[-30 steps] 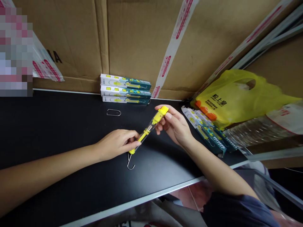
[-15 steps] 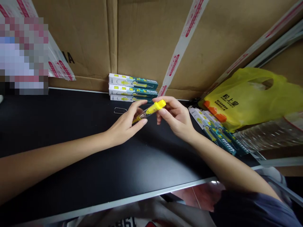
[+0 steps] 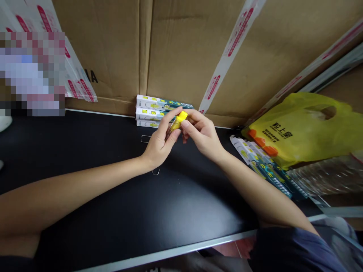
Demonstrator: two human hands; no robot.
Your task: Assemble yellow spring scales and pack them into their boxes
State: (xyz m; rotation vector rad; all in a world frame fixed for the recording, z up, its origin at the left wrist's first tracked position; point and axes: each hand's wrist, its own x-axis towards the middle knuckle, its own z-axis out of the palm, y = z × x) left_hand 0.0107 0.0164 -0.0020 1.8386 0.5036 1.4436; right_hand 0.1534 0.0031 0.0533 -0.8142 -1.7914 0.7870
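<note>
Both hands meet over the black table around a spring scale [image 3: 178, 121], a clear tube with yellow parts and a bright yellow cap. My left hand [image 3: 159, 144] is closed around the tube, its thumb and forefinger at the cap's lower side. At the cap, my right hand [image 3: 203, 135] pinches with thumb and fingers. The tube's lower part is hidden by my left hand. A bent metal wire [image 3: 145, 138] lies on the table just left of that hand. Beneath its wrist shows a small curved wire hook [image 3: 155, 172].
Printed spring scale boxes [image 3: 143, 102] are stacked against a large taped cardboard carton [image 3: 176, 56]. More such boxes [image 3: 262, 166] lie at the right, beside a yellow plastic bag [image 3: 295, 132] and clear plastic packaging [image 3: 326, 175]. The black table [image 3: 170, 211] has a pale front edge.
The spring scale has turned more upright, with its cap nearer to me and the tube more covered by my left hand. My hands have drawn closer together. The whole view has shifted slightly.
</note>
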